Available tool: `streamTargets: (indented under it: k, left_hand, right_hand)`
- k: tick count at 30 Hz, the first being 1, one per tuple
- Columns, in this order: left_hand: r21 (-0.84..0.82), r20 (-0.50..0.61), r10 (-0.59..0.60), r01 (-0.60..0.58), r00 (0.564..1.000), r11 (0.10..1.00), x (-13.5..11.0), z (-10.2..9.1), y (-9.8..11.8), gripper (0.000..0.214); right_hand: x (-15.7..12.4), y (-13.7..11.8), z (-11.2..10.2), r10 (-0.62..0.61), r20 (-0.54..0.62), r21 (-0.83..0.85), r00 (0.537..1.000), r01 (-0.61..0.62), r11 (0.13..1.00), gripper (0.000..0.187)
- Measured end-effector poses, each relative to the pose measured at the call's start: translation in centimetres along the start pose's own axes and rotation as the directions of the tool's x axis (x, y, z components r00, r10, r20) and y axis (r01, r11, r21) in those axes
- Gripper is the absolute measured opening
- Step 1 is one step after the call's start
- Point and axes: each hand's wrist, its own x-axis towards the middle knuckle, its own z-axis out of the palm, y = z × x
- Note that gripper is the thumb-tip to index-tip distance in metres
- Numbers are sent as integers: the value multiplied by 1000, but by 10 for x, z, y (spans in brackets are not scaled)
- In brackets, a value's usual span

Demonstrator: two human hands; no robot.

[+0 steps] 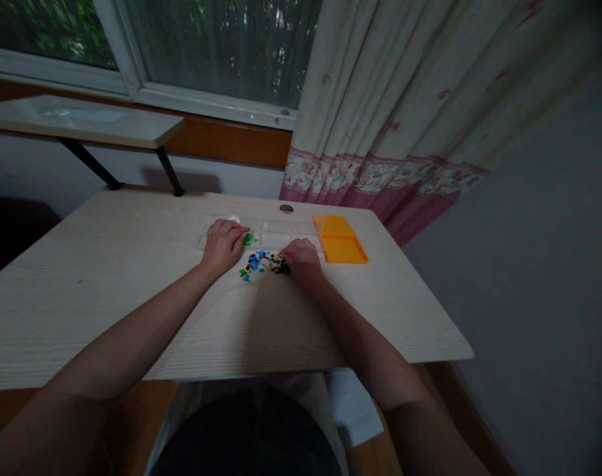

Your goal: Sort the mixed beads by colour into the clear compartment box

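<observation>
Over the left end of a clear plastic compartment box (275, 240) lies my left hand (223, 246), its fingers closed together on the box beside some small green pieces (250, 239) in one compartment. My right hand (303, 260) is at the right end of a loose pile of small coloured pieces (258, 260), blue, black, yellow and green, in front of the box. Its fingers are bent down and pinched together among the dark pieces; whatever they hold is too small to make out. The hand covers part of the box's front edge.
An open orange plastic case (345, 250) lies right of the clear box. A dark round spot (286, 209) marks the back of the wooden table (182, 330). A raised shelf (127, 125) on black legs stands back left. A curtain (360, 132) hangs behind the table.
</observation>
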Motion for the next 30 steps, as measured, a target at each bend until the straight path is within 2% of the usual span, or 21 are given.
streamTargets:
  k: [3, 6, 9, 12, 18, 21, 26, 30]
  left_hand:
    - [-50, 29, 119, -117, 992, 992, 0, -3, 8, 30]
    - [-75, 68, 250, -245, 966, 967, -1, -7, 20, 30]
    - [-65, 106, 336, -331, 936, 941, -2, -10, 30, 33]
    - [-59, 111, 357, -353, 927, 934, -2, -12, 34, 39]
    - [-79, 98, 333, -326, 938, 942, -1, -11, 32, 33]
    - [-80, 59, 362, -357, 930, 931, -3, -10, 30, 28]
    - [-67, -8, 398, -398, 917, 915, -4, -7, 27, 25]
    - [-78, -24, 412, -412, 911, 908, -4, -6, 24, 23]
  right_hand:
    - [3, 2, 4, 36, -82, 257, 996, -13, 966, 14]
    - [5, -2, 8, 91, -111, 480, 990, -27, 877, 18]
    - [4, -8, 9, 110, -74, 613, 991, -42, 789, 24]
    - [2, -16, 8, 107, 7, 710, 994, -80, 699, 27]
    - [-2, -26, 5, 145, 158, 822, 977, -212, 529, 27]
    - [-3, -28, 5, 159, 196, 841, 968, -249, 481, 28]
    - [-3, -29, 3, 177, 204, 850, 963, -264, 456, 29]
    - [-3, -30, 1, 169, 181, 836, 969, -242, 492, 29]
